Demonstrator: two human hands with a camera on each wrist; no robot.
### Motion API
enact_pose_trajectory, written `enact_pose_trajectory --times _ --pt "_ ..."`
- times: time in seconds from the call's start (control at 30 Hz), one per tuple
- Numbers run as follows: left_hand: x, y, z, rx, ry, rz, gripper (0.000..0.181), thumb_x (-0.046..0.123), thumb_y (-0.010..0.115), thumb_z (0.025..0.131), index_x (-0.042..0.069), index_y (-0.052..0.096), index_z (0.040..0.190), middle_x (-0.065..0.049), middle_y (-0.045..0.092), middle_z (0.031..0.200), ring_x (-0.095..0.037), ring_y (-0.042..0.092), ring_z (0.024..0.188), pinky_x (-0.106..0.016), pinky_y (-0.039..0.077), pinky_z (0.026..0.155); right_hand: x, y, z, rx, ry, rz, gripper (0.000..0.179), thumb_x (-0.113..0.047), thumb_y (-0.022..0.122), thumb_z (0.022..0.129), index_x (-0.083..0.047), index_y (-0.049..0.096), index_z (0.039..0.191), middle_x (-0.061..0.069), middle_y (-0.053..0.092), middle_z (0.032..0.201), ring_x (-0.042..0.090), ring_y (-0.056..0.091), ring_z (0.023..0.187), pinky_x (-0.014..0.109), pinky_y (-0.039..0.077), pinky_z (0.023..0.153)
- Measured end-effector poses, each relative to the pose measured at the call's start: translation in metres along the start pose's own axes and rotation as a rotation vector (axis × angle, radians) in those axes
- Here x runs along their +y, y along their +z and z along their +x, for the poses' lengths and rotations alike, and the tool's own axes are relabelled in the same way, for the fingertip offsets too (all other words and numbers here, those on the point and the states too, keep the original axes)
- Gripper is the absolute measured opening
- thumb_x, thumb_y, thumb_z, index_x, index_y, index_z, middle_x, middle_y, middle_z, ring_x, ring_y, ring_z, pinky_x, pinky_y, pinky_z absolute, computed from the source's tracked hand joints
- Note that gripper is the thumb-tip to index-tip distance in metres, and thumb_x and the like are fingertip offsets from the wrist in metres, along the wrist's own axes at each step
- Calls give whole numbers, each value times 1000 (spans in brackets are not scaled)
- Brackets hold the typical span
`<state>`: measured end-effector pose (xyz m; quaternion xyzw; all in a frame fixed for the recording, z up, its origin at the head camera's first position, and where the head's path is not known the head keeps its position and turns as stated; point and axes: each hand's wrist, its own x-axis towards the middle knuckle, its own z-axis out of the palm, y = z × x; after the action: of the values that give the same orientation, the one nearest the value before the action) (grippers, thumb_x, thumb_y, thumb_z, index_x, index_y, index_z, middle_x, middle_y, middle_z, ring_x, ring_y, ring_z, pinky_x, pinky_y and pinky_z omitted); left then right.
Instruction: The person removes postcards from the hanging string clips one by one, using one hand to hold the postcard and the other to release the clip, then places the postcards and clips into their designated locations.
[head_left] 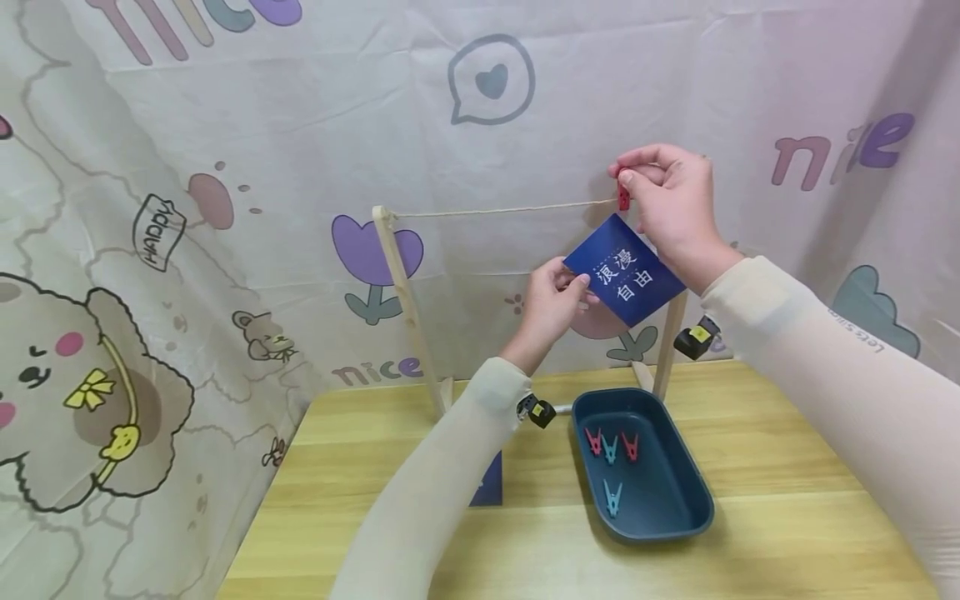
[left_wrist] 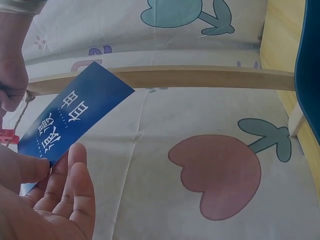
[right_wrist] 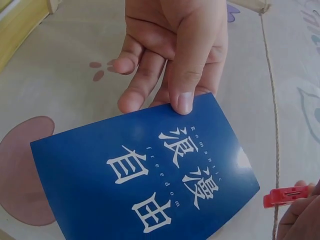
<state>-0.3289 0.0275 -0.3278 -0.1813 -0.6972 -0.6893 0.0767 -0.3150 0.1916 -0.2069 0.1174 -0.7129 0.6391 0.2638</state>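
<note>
My left hand (head_left: pixel 551 304) pinches a blue card (head_left: pixel 626 271) with white Chinese characters between thumb and fingers, at the card's left corner. The card hangs tilted, its top corner just below the string (head_left: pixel 502 210). At the string's right part, my right hand (head_left: pixel 675 200) pinches a red clothespin (head_left: pixel 623 193) between thumb and fingers. In the right wrist view the red clothespin (right_wrist: pixel 287 195) is at the string, apart from the card (right_wrist: pixel 150 170). The left wrist view shows the left thumb on the card's face (left_wrist: pixel 75 110) and the fingers behind.
The string runs between two wooden posts (head_left: pixel 411 308) standing on the wooden table (head_left: pixel 322 483). A dark blue tray (head_left: pixel 660 492) holds several red and teal clothespins (head_left: pixel 612 497). Another blue card (head_left: pixel 491 483) lies partly behind the left sleeve. A patterned cloth (head_left: pixel 300 125) hangs behind.
</note>
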Motion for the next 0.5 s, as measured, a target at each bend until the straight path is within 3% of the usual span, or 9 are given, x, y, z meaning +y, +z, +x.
enact_pose_trajectory --times 0.27,0.5 --pt "-4 -9 -2 -1 4 -9 11 4 65 108 0 69 117 -21 81 101 -50 79 93 -23 61 59 -4 3 -2 23 -55 44 13 -10 68 107 -6 72 119 2 82 112 20 64 80 21 38 43" --pt "-10 -19 -10 10 -31 43 11 6 66 108 1 70 117 -17 81 100 -51 78 96 -23 58 59 -9 -2 -6 27 -67 58 14 -11 72 104 -7 73 118 2 83 118 14 52 60 21 39 41"
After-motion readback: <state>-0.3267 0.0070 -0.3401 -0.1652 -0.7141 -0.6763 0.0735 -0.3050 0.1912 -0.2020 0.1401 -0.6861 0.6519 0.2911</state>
